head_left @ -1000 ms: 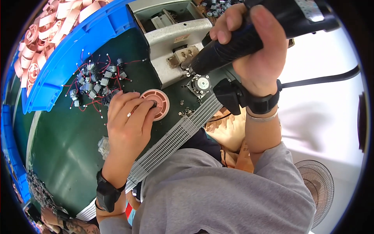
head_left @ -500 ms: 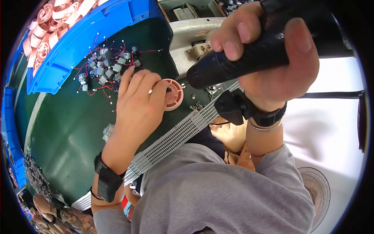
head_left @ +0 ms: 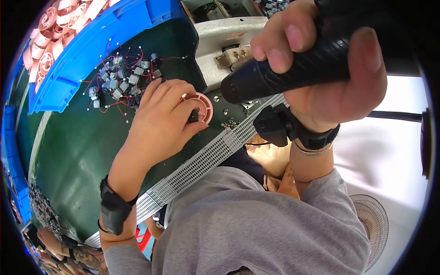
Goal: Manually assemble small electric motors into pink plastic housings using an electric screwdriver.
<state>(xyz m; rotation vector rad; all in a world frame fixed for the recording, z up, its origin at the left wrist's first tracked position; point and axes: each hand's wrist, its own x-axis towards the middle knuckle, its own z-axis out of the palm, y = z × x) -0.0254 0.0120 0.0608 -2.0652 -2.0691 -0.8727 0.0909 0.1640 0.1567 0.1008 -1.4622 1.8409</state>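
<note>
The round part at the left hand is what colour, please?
The round part is pink, seen best in the head view.

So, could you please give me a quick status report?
Left hand on pink round part; right hand gripping black handheld tool; loose screws nearby on green table.

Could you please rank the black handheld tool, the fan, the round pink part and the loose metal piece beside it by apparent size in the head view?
1. Black handheld tool, probably enlarged by nearness to the camera
2. Fan, partly hidden
3. Round pink part, partly hidden
4. Loose metal piece
</note>
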